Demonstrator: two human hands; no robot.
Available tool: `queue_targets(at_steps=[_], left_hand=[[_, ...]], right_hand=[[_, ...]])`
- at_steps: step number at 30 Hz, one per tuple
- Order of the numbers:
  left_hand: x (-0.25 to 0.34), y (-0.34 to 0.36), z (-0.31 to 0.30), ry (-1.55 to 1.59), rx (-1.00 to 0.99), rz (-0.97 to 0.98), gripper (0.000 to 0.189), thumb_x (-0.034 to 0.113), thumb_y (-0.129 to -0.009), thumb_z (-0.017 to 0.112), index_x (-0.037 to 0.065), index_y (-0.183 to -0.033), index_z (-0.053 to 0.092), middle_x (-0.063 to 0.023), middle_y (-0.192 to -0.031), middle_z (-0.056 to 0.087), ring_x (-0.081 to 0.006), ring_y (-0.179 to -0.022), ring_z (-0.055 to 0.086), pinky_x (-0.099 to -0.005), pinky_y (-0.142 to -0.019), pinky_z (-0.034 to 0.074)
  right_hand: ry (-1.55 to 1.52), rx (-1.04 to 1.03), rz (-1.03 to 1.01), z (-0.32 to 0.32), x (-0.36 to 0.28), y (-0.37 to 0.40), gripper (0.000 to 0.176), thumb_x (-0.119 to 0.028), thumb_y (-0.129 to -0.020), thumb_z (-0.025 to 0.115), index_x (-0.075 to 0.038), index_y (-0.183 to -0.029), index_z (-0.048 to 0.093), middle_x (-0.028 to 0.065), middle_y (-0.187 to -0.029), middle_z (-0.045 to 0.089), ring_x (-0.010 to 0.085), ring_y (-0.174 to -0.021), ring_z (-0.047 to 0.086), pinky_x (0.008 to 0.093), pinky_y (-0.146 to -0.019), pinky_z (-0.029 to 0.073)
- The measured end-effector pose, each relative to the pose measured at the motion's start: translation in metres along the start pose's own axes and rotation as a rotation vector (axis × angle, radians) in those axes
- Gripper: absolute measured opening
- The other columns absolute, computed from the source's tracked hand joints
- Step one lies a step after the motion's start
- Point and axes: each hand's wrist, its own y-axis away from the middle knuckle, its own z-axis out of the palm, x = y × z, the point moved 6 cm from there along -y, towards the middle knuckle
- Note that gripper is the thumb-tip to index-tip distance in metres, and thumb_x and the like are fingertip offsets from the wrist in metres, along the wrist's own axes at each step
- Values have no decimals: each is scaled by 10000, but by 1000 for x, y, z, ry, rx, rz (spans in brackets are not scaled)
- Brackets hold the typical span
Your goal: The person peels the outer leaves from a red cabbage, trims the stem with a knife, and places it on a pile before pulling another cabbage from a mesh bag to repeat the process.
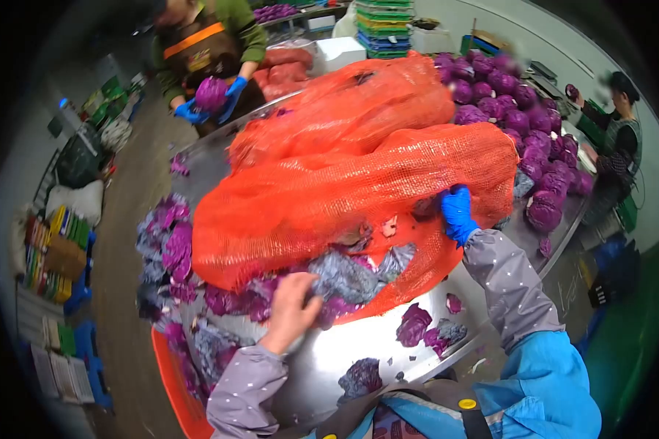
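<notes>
Two large orange mesh sacks lie across a metal table (337, 351). My right hand (458, 214), in a blue glove, is closed on the mesh of the nearer sack (359, 183), at its right part. My bare left hand (293, 311) is over the loose leaves at the sack's lower edge, its fingers apart. Grey-purple cabbage leaves (340, 276) lie just right of it. Behind the nearer sack is the other orange sack (359, 106). Loose purple leaves (414, 325) rest on the metal near me.
Purple cabbages (534, 150) are piled at the table's right end. A co-worker (209, 55) in blue gloves holds a cabbage (211, 94) across the table; another person (622, 139) stands at the right. An orange bin (170, 380) is below the table's left edge.
</notes>
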Motion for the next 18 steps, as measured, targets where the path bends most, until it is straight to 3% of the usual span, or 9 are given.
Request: queue_targets(at_steps=[2, 3, 5, 8, 11, 13, 14, 17, 18], left_hand=[[17, -31, 35, 97, -76, 73, 390, 112, -741, 650, 10, -1108, 565, -172, -1080, 561, -342, -1008, 530, -401, -889, 425], [25, -48, 51, 151, -114, 104, 395, 114, -744, 649, 4, -1114, 562, -177, -1089, 557, -344, -1016, 528, -401, -895, 425], [31, -79, 86, 221, -183, 88, 408, 111, -753, 645, -17, -1129, 553, -192, -1137, 535, -347, -1063, 514, -392, -902, 422], [31, -125, 133, 233, -113, 213, 429, 145, -764, 641, -2, -1150, 524, -200, -1052, 567, -341, -1000, 560, -386, -866, 447], [-3, -167, 204, 249, -326, 10, 344, 246, -819, 625, 38, -1078, 537, -135, -893, 591, -290, -807, 583, -380, -716, 467], [-45, -185, 254, 404, -370, -375, 319, 345, -848, 577, 49, -968, 567, -157, -763, 621, -372, -731, 607, -460, -648, 473], [-144, -172, 344, 925, -521, -799, 348, 497, -890, 505, 155, -949, 536, -9, -725, 497, -178, -621, 469, -323, -563, 381], [-116, -191, 346, 780, -537, -731, 294, 411, -861, 532, 154, -1003, 511, -22, -754, 509, -177, -620, 478, -319, -555, 393], [-110, -193, 348, 778, -540, -721, 287, 382, -852, 541, 154, -1021, 503, -26, -763, 513, -177, -620, 481, -318, -553, 397]], right_hand=[[189, 142, -267, -27, -14, -12, 153, -115, -832, 573, 15, -911, 590, 160, -788, 649, 276, -666, 646, 384, -543, 480], [192, 161, -273, -33, -11, -12, 153, -115, -832, 573, 15, -911, 590, 160, -788, 649, 276, -666, 646, 384, -543, 480], [804, 160, -312, -35, -3, 0, 238, -188, -839, 558, 38, -888, 612, 265, -861, 635, 382, -769, 642, 446, -607, 477], [914, 82, -155, -35, -3, 14, 309, -272, -857, 540, 19, -889, 639, 265, -830, 618, 434, -795, 597, 493, -668, 463], [1148, -58, -142, -25, 9, 19, 335, -322, -876, 514, -24, -946, 649, 253, -862, 622, 429, -813, 599, 505, -712, 468], [992, -17, -72, -29, 32, 21, 348, -346, -885, 496, -44, -968, 648, 244, -878, 625, 429, -815, 601, 507, -713, 471], [835, 13, -21, -33, 41, 19, 363, -370, -895, 479, -63, -991, 647, 235, -893, 627, 429, -816, 602, 508, -715, 473], [920, -296, -111, -14, 58, 12, 439, -437, -932, 415, -106, -1175, 570, 221, -1058, 615, 414, -927, 600, 502, -790, 473], [917, -292, 48, -11, 65, 10, 444, -419, -941, 404, -95, -1213, 538, 241, -1091, 593, 426, -952, 587, 500, -827, 465]])
